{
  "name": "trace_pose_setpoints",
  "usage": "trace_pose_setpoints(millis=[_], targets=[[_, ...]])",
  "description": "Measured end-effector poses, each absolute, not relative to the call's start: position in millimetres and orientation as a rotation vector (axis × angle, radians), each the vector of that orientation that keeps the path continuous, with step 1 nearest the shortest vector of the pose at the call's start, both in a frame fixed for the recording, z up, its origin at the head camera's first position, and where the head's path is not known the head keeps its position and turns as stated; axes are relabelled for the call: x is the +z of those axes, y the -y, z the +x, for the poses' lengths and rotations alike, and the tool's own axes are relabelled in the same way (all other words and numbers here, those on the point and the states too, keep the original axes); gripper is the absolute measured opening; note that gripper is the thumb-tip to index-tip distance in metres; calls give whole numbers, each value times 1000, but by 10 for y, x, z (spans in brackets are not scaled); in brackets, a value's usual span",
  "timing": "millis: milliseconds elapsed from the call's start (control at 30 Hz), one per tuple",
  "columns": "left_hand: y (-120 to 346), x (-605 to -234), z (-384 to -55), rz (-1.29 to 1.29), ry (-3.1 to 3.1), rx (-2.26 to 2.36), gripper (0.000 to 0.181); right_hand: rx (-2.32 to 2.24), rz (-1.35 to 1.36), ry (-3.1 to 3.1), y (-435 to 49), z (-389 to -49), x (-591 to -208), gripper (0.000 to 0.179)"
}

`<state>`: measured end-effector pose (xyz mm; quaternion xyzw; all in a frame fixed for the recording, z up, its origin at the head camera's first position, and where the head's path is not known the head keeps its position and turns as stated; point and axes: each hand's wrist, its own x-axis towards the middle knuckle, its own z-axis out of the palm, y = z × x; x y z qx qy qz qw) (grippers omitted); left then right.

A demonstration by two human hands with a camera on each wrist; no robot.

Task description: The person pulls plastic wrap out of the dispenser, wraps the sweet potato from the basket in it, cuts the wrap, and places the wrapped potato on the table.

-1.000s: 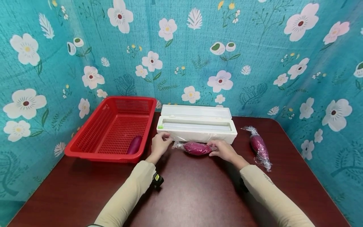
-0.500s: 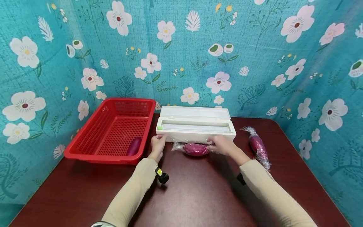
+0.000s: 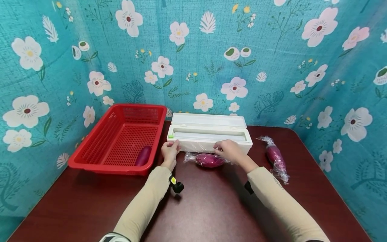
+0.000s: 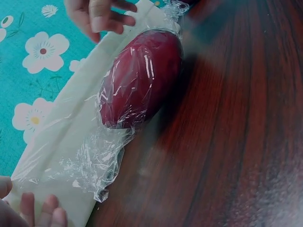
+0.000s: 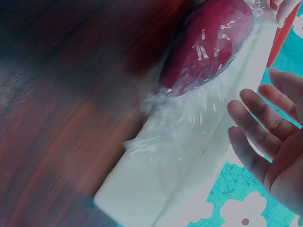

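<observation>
Since half a second ago, the right hand (image 3: 228, 149) has slid leftward along the front of the white box (image 3: 208, 140), up off the film-wrapped purple vegetable's (image 3: 210, 160) right end. That vegetable lies unshifted just in front of the box, below the right fingertips and to the right of the left hand (image 3: 170, 153). The right fingers are spread loose, grasping nothing. The left fingers are at the box's front left end; whether they pinch the film (image 4: 71, 137), I cannot tell. Right of the box lies another wrapped vegetable (image 3: 276, 158); left, the red basket (image 3: 109, 167). Behind the box hangs floral cloth (image 3: 196, 60).
</observation>
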<state>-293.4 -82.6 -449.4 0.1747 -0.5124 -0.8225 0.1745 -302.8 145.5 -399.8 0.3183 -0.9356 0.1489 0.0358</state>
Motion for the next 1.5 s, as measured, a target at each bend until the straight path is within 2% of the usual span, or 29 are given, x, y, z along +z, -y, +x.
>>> trace_pose_setpoints(millis=[233,467,700,900,1133,1300,1500], targets=[[822,-4475,-2980,528,1463,-2330,18,526,996,2800,-1199,-3122,-3925,13],[891,-4513,-2997,552,1421,-2346,19,825,1008,2677,-810,-3298,-3977,15],[899,-4506,-3024,523,1444,-2243,28,987,913,2645,-479,-3415,-4085,17],[951,-4549,-3033,498,1504,-2221,49,1059,878,2650,-189,-3431,-4045,17],[986,-4547,-3049,469,1529,-2247,55,1100,865,2656,91,-3409,-4007,16],[941,-4560,-3059,414,1518,-2238,53,1072,742,2753,219,-3405,-4058,19],[910,-4593,-3077,398,1589,-2122,49,960,563,2767,305,-3408,-4125,14]])
